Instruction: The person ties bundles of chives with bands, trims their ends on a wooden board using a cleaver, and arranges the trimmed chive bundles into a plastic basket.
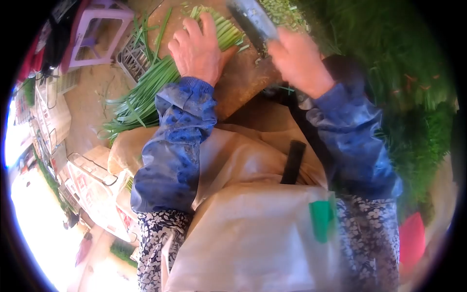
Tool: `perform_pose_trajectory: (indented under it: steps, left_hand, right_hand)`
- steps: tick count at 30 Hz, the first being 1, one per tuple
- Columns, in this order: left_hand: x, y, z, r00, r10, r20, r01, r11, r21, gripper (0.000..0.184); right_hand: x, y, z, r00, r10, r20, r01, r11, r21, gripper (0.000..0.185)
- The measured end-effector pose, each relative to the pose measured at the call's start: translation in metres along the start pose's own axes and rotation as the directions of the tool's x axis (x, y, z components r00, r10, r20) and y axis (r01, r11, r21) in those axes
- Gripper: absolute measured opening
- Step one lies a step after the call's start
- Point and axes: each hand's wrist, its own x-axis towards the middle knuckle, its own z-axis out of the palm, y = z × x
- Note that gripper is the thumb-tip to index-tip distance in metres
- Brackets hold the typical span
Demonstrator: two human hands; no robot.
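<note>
Under my left hand (197, 52) lies a bundle of long green leafy stalks (153, 87), with fingers bent over it and pressing it to the wooden chopping board (245, 80). Pale stem ends face right and the leaves trail off the board to the lower left. My right hand (302, 63), slightly blurred, is closed around the handle of a cleaver (253, 19). Its broad blade stands tilted just right of the stem ends; I cannot tell whether it touches the board. Beyond the blade sits a heap of chopped green pieces (287, 14).
A purple plastic stool (99, 36) and a grey plastic crate (134, 61) stand at the upper left. White baskets (92, 187) line the left side. A large mass of feathery greens (408, 97) fills the right. A beige apron (253, 228) covers my lap.
</note>
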Motion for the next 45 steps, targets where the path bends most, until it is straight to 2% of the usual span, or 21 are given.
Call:
perform_pose_trajectory:
  steps: [3,8,12,14,15,17,19,20,22,24,25,27,31,35,37,38,40,42,43,44,45]
  left_hand:
    - [-0.003,0.008,-0.006,1.000,0.000,0.015,-0.001,1.000,0.028,0.087]
    - [-0.009,0.009,-0.006,1.000,0.006,0.025,-0.007,0.999,0.048,0.089]
    - [0.001,0.009,-0.006,1.000,-0.014,0.005,0.014,0.998,0.063,0.089]
    - [-0.002,-0.005,-0.007,0.996,-0.062,0.060,0.072,0.981,-0.183,0.100]
    - [0.008,-0.020,-0.014,0.999,-0.040,-0.030,0.033,0.975,-0.220,0.104]
    - [0.000,-0.030,-0.020,0.997,-0.028,-0.074,0.006,0.961,-0.276,0.108]
    - [-0.008,-0.043,-0.019,0.963,-0.074,0.259,0.164,0.924,-0.346,0.110]
    - [-0.007,-0.052,-0.019,0.961,-0.077,0.266,0.170,0.924,-0.343,0.110]
    - [0.014,-0.076,-0.011,0.849,-0.009,0.529,0.324,0.799,-0.507,0.104]
    - [0.026,-0.087,0.003,0.858,0.066,0.509,0.245,0.819,-0.519,0.098]
    - [0.029,-0.093,0.000,0.799,0.082,0.596,0.392,0.680,-0.619,0.096]
    - [0.030,-0.108,0.014,0.795,0.192,0.576,0.371,0.597,-0.711,0.092]
    - [0.034,-0.100,0.000,0.735,0.096,0.671,0.490,0.609,-0.624,0.093]
    - [0.031,-0.110,0.017,0.736,0.151,0.660,0.466,0.594,-0.656,0.093]
    - [0.027,-0.108,0.023,0.803,0.154,0.576,0.359,0.647,-0.673,0.092]
    - [0.027,-0.105,0.020,0.786,0.149,0.600,0.385,0.641,-0.664,0.092]
    - [0.036,-0.096,0.007,0.679,0.150,0.719,0.598,0.456,-0.659,0.093]
    - [0.035,-0.099,0.005,0.712,0.138,0.689,0.557,0.485,-0.674,0.089]
    - [0.031,-0.105,0.004,0.755,0.127,0.643,0.486,0.551,-0.679,0.086]
    - [0.031,-0.111,0.003,0.806,0.110,0.581,0.403,0.619,-0.675,0.083]
    - [0.031,-0.115,-0.005,0.848,0.112,0.518,0.347,0.622,-0.702,0.079]
  right_hand:
    - [-0.012,-0.025,0.004,0.998,0.055,-0.034,-0.059,0.989,-0.139,0.024]
    - [-0.007,0.003,0.033,0.999,0.025,0.027,-0.020,0.985,-0.174,0.024]
    - [0.009,-0.001,0.052,0.992,0.067,-0.108,-0.086,0.978,-0.190,0.024]
    - [0.043,-0.001,0.056,0.983,-0.070,-0.167,0.024,0.964,-0.264,0.023]
    - [0.059,-0.008,0.041,0.986,-0.094,-0.135,0.047,0.947,-0.316,0.022]
    - [0.062,0.003,0.030,0.995,0.042,-0.092,-0.077,0.904,-0.420,0.024]
    - [0.066,0.019,0.005,0.995,-0.014,-0.100,-0.023,0.934,-0.357,0.025]
    - [0.066,0.024,0.005,0.993,-0.042,-0.108,0.000,0.931,-0.365,0.024]
    - [0.064,0.022,-0.004,0.991,-0.123,-0.054,0.104,0.959,-0.264,0.024]
    - [0.060,0.032,-0.014,0.982,-0.183,-0.040,0.176,0.973,-0.149,0.024]
    - [0.065,0.029,-0.008,0.971,-0.241,-0.006,0.238,0.961,-0.145,0.024]
    - [0.073,0.015,-0.002,0.963,-0.261,0.065,0.267,0.953,-0.142,0.023]
    - [0.080,0.009,0.002,0.954,-0.251,0.164,0.269,0.958,-0.102,0.023]
    - [0.085,0.009,0.006,0.951,-0.261,0.166,0.291,0.936,-0.196,0.023]
    - [0.096,0.006,0.005,0.941,-0.244,0.233,0.291,0.936,-0.197,0.022]
    - [0.099,0.010,0.010,0.931,-0.234,0.279,0.295,0.934,-0.201,0.022]
    - [0.126,0.021,0.044,0.919,-0.343,0.193,0.380,0.901,-0.210,0.018]
    - [0.149,0.005,0.061,0.930,-0.329,0.163,0.363,0.890,-0.275,0.019]
    - [0.145,-0.004,0.051,0.876,-0.446,0.183,0.480,0.774,-0.413,0.013]
    - [0.141,0.007,0.058,0.750,-0.657,0.071,0.598,0.630,-0.496,0.016]
    - [0.136,0.000,0.048,0.819,-0.563,0.109,0.522,0.653,-0.549,0.022]
